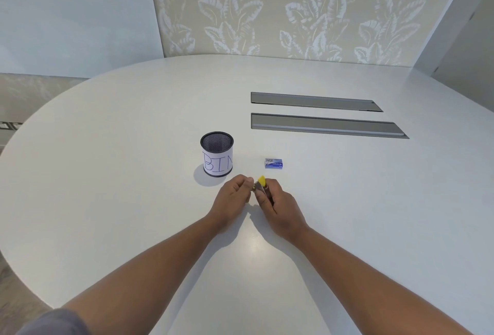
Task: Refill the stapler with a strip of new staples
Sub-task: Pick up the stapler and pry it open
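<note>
A small stapler [260,186] with a yellow top and a metal body is held just above the white table [133,174]. My right hand [278,207] is wrapped around its rear part. My left hand [235,197] pinches at its front end with thumb and forefinger; I cannot tell what is between those fingertips. A small blue box of staples [273,163] lies on the table just beyond my right hand, closed as far as I can see.
A black mesh cup [216,153] with a paper label reading "BIN" stands left of the staple box, close to my left hand. Two long grey cable hatches [328,125] are set in the table farther back on the right.
</note>
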A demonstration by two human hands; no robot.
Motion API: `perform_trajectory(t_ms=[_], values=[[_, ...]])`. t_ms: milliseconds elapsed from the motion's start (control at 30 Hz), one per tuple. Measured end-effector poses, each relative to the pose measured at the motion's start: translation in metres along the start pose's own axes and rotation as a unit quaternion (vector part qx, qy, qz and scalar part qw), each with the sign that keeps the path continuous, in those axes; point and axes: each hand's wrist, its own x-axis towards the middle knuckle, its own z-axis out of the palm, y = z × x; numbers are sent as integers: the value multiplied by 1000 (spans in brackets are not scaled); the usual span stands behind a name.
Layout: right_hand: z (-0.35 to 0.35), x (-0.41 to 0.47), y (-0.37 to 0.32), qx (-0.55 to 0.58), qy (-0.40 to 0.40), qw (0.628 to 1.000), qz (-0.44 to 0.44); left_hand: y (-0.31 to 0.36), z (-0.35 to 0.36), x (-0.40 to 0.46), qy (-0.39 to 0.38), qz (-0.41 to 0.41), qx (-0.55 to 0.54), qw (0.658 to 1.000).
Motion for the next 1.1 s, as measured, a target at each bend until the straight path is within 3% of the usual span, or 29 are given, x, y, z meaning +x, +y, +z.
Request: perform_trajectory(t_ms=[400,1100], values=[[0,11,-10,-10,33,998,58,10,7,15,3,-53,65,996],[2,2,-12,31,105,991,80,2,17,16,73,13,203,976]])
